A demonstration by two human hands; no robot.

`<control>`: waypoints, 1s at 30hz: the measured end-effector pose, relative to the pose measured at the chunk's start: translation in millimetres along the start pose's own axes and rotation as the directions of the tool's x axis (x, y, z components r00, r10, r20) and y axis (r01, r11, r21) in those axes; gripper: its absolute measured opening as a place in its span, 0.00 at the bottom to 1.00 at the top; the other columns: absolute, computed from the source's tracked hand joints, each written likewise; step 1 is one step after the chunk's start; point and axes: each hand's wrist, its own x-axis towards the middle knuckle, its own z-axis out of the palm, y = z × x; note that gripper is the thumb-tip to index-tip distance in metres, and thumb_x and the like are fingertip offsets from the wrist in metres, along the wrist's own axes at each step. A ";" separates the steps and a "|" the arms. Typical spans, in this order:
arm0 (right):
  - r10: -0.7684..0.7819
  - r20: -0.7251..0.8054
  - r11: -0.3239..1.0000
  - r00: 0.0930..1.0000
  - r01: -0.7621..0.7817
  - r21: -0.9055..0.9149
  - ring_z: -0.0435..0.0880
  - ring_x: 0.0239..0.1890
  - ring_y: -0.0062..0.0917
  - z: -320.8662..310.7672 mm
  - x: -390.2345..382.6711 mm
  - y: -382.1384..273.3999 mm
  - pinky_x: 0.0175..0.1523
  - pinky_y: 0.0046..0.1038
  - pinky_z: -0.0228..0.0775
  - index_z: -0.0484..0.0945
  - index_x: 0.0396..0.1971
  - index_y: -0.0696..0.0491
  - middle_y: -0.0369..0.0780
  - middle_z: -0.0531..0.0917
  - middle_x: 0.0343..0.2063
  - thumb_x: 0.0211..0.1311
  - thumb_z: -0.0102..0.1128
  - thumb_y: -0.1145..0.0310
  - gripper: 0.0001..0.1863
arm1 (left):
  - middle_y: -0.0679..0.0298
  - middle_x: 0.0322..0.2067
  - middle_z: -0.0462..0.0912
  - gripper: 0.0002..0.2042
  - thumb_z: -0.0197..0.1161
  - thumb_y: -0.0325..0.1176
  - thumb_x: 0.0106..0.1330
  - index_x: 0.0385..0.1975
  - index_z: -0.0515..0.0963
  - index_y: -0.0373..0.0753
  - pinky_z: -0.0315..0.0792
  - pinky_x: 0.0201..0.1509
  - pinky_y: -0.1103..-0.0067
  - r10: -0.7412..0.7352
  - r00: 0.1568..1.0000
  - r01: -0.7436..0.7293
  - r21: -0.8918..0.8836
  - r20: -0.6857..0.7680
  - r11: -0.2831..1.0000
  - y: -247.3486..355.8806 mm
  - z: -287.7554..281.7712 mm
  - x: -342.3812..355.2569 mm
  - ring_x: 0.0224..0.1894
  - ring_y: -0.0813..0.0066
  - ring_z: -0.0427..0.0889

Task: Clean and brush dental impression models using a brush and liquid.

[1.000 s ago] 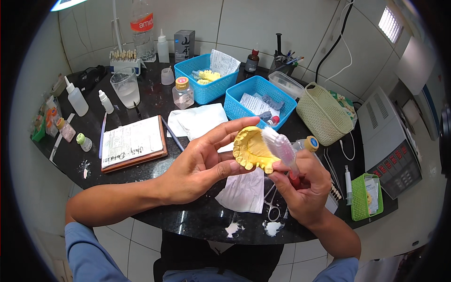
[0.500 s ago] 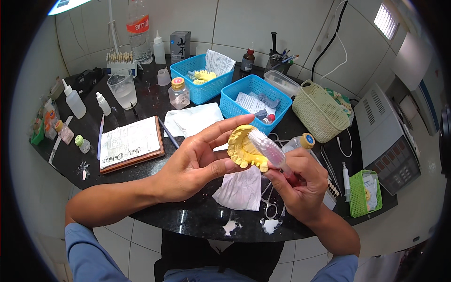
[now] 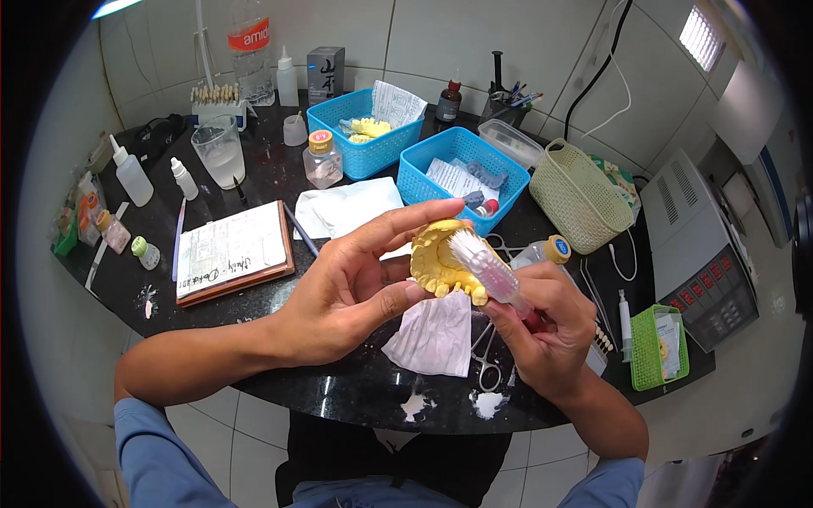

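Observation:
Between the thumb and fingers of my left hand (image 3: 347, 279) is a yellow dental cast (image 3: 436, 269), its row of teeth facing down toward me. My right hand (image 3: 546, 330) is closed round the red lower part of a toothbrush (image 3: 500, 279) with a clear pink neck. The brush's white bristles (image 3: 468, 252) touch or hover just over the hollow of the cast; which of the two, I cannot tell. Below the cast a crumpled pinkish cloth (image 3: 432, 334) lies on the black table (image 3: 339, 385). Scissor-like clamp handles (image 3: 487, 372) show beside the cloth.
Two blue baskets (image 3: 364, 157) (image 3: 415, 182) stand behind my hands, with casts and papers inside. A notepad (image 3: 233, 254) lies at left, near a glass of cloudy liquid (image 3: 218, 157). At right are a beige basket (image 3: 584, 203), a grey machine (image 3: 699, 262) and a green basket (image 3: 648, 356). White powder (image 3: 489, 405) lies by the front edge.
The bristles have shifted slightly down and to the right over the cast. Both hands keep their hold. Red digits now show on the machine's panel.

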 end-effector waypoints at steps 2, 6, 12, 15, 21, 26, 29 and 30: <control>-0.004 0.001 1.000 1.000 0.004 -0.004 0.84 0.28 0.21 -0.2 -0.3 -0.2 0.28 0.20 0.75 0.83 0.39 0.55 0.42 0.84 0.32 0.46 0.68 0.85 0.17 | 0.50 0.68 0.60 0.34 0.61 0.23 0.65 0.70 0.53 0.36 0.62 0.73 0.66 -0.004 1.000 0.003 -0.022 -0.015 1.000 1.5 3.0 -0.9 0.72 0.61 0.59; -0.032 0.005 0.999 0.999 0.032 -0.023 0.84 0.28 0.22 1.1 -0.1 -0.5 0.28 0.20 0.75 0.83 0.39 0.55 0.43 0.84 0.32 0.47 0.68 0.84 0.17 | 0.49 0.67 0.61 0.36 0.61 0.18 0.63 0.70 0.52 0.35 0.62 0.72 0.67 -0.007 1.000 0.006 -0.017 -0.024 1.000 3.1 7.8 -4.4 0.72 0.62 0.59; -0.049 0.007 0.999 0.999 0.049 -0.013 0.84 0.27 0.21 2.9 -1.3 -0.1 0.28 0.20 0.74 0.83 0.39 0.55 0.42 0.84 0.31 0.48 0.69 0.82 0.16 | 0.49 0.68 0.60 0.37 0.58 0.15 0.61 0.70 0.51 0.34 0.65 0.71 0.69 0.061 0.998 -0.056 0.223 -0.019 0.973 -0.8 8.5 -7.5 0.70 0.63 0.64; 0.043 0.005 0.997 0.999 -0.043 0.066 0.80 0.25 0.16 5.4 -3.9 1.8 0.26 0.17 0.70 0.82 0.41 0.56 0.40 0.84 0.31 0.51 0.70 0.80 0.15 | 0.49 0.68 0.60 0.37 0.59 0.15 0.62 0.71 0.50 0.34 0.69 0.68 0.71 -0.028 0.996 0.036 0.088 -0.086 0.995 0.6 9.7 -7.1 0.67 0.63 0.67; 0.324 0.076 0.880 0.943 -0.330 0.341 0.69 0.20 0.04 6.0 -5.7 -0.8 0.23 0.11 0.57 0.79 0.45 0.58 0.34 0.82 0.29 0.57 0.71 0.75 0.16 | 0.52 0.63 0.68 0.35 0.63 0.21 0.64 0.70 0.54 0.34 0.77 0.60 0.73 -0.117 0.983 0.116 -0.016 -0.139 0.993 3.8 9.7 -5.0 0.59 0.65 0.77; 0.375 0.096 0.855 0.922 -0.385 0.348 0.68 0.20 0.03 5.3 -4.5 -0.5 0.25 0.10 0.57 0.78 0.47 0.59 0.33 0.81 0.28 0.59 0.71 0.74 0.17 | 0.52 0.56 0.75 0.34 0.67 0.31 0.65 0.69 0.58 0.33 0.81 0.54 0.74 -0.196 0.971 0.197 -0.001 -0.138 0.980 3.4 5.8 -3.4 0.53 0.67 0.82; 0.404 0.090 0.823 0.910 -0.404 0.400 0.70 0.23 0.03 6.3 -1.6 -3.7 0.27 0.09 0.59 0.78 0.46 0.59 0.31 0.80 0.27 0.59 0.70 0.73 0.16 | 0.53 0.50 0.80 0.33 0.66 0.34 0.66 0.68 0.59 0.32 0.82 0.50 0.76 -0.224 0.965 0.230 0.030 -0.136 0.973 1.3 3.9 -4.8 0.48 0.69 0.84; 0.404 0.103 0.812 0.909 -0.408 0.417 0.70 0.24 0.04 6.1 -1.8 -3.5 0.28 0.09 0.60 0.78 0.46 0.59 0.31 0.80 0.27 0.60 0.70 0.73 0.16 | 0.53 0.48 0.81 0.33 0.66 0.36 0.66 0.67 0.60 0.31 0.82 0.49 0.77 -0.239 0.961 0.241 -0.001 -0.143 0.971 1.4 4.8 -5.1 0.46 0.70 0.84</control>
